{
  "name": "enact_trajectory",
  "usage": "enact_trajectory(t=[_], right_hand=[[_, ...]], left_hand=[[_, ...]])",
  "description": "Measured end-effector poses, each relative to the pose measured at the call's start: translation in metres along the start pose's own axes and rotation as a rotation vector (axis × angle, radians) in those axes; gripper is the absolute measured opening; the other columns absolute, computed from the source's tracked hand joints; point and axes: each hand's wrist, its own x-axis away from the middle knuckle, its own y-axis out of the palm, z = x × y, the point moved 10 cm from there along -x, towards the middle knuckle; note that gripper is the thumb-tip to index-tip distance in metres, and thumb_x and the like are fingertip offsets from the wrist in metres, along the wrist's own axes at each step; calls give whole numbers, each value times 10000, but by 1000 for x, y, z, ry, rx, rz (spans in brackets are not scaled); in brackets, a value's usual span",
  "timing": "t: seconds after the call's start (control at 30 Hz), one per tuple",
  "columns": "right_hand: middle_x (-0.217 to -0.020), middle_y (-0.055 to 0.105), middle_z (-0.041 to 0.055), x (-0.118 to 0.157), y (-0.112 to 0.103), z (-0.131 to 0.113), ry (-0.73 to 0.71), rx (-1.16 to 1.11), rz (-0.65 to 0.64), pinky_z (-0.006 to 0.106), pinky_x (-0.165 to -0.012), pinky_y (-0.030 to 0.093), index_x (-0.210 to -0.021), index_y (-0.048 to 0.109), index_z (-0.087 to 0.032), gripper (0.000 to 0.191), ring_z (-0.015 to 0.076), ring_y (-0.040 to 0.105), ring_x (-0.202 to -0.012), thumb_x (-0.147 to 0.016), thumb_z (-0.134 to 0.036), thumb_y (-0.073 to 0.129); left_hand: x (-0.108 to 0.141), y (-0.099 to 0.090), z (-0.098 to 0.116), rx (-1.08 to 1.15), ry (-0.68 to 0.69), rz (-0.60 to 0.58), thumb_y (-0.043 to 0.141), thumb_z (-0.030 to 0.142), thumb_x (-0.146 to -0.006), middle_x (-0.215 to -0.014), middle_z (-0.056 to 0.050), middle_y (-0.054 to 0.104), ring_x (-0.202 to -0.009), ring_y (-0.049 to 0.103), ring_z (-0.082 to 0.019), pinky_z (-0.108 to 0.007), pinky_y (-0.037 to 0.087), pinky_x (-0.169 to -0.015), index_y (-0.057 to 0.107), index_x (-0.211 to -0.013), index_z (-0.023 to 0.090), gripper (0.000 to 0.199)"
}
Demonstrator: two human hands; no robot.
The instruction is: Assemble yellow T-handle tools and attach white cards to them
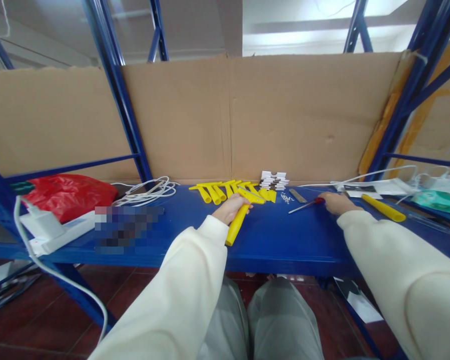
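My left hand (230, 209) is closed around a yellow T-shaped scraper handle (237, 227), whose grip slants down toward the table's front edge. Its wide head lies beyond my fingers. My right hand (337, 203) grips the red handle of a screwdriver (303, 206), with the metal shaft pointing left over the blue tabletop. Behind my left hand, several more yellow scraper handles (214, 192) lie in a row. Small yellow plates (268, 195), a pile of tiny screws (286, 198) and a flat metal strip (297, 195) lie between my hands. White small boxes (274, 180) are stacked behind them.
A yellow tube-like piece (384, 208) lies right of my right hand, near a green-and-white packet (440, 201). At left are a red plastic bag (65, 195), coiled white cable (153, 190) and a power strip (70, 232). A cardboard panel (285, 115) closes off the back.
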Motion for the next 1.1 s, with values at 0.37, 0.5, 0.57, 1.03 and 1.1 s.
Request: enact_trajectory(t=[0.37,0.5,0.57,1.03,1.1], right_hand=[[-886,754,79,7,-1,-31,-260,31,-241,346,-829,500,-787,743,-227,263,245,695,-876,-750,-45,556],[-925,774,74,-3,-22,-38,-312,-193,-109,356,-866,524,-851,765,-231,209,258,702,-909,-779,-156,583],[-948,777,76,-5,-41,-48,-358,-319,54,384,-876,541,-900,764,-239,203,270,706,-924,-804,-215,587],[-974,750,144,16,-32,-96,-485,-433,328,448,-831,570,-958,707,-193,198,297,705,-900,-887,-244,529],[-974,750,138,18,-32,-94,-502,-405,328,437,-830,568,-964,711,-198,202,289,704,-903,-892,-243,528]], left_hand=[[-4,-7,-2,-55,18,37,595,-8,-739,-758,-54,655,-595,624,-150,-240,495,-509,596,-950,150,264],[-4,-6,-2,-52,10,16,582,-26,-726,-722,-43,656,-601,629,-152,-236,497,-525,602,-940,143,274],[-2,-4,-1,-46,7,6,553,-47,-720,-675,-23,639,-580,617,-138,-215,477,-505,593,-907,147,272],[7,-16,6,-117,11,109,517,-70,-697,-603,14,589,-512,559,-119,-198,418,-467,585,-902,145,306],[7,-17,9,-144,25,125,539,-62,-684,-622,5,607,-542,577,-132,-211,437,-487,613,-939,142,335]])
